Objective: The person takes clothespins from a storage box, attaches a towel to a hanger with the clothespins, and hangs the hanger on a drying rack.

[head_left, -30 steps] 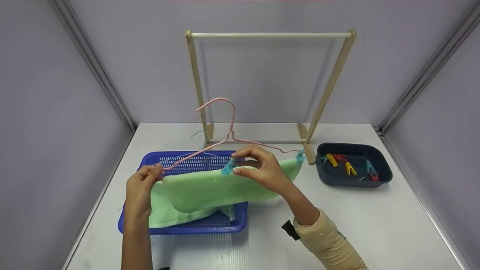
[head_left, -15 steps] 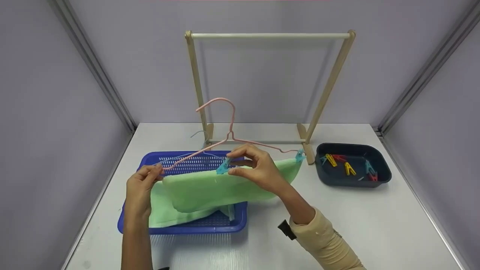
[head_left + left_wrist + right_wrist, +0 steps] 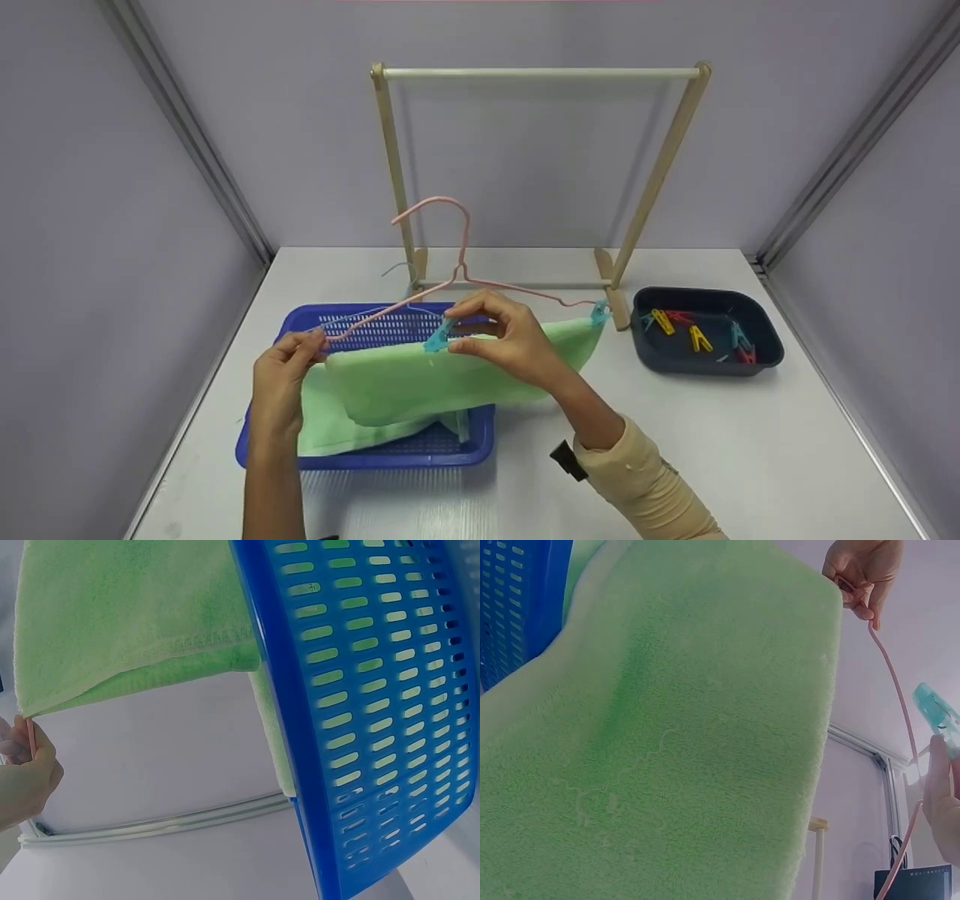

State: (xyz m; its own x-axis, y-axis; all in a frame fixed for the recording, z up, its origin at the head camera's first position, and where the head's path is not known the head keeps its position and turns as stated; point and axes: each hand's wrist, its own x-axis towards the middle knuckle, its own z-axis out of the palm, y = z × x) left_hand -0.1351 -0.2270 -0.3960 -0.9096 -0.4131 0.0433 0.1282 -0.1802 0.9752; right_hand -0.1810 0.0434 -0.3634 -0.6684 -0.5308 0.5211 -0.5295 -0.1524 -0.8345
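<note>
A light green towel (image 3: 420, 382) hangs folded along the lower part of a pink hanger (image 3: 463, 247). At the hanger's left end, my left hand (image 3: 283, 379) pinches the hanger and sits at the towel's corner. My right hand (image 3: 510, 337) pinches a light blue clothespin (image 3: 438, 336) at the towel's top edge, left of the middle; in the right wrist view this clothespin (image 3: 934, 711) appears apart from the towel. Another blue clothespin (image 3: 599, 312) clips the towel at the hanger's right end.
Below the towel stands a blue basket (image 3: 480, 450) with more green cloth (image 3: 330, 435) and a thin light blue hanger (image 3: 400, 268). A wooden rack (image 3: 540, 73) rises behind. At right, a dark tray (image 3: 709, 367) holds several coloured clothespins.
My right hand has shifted a little to the left along the towel's top edge, carrying the clothespin. The left hand, hanger and towel have stayed almost in place.
</note>
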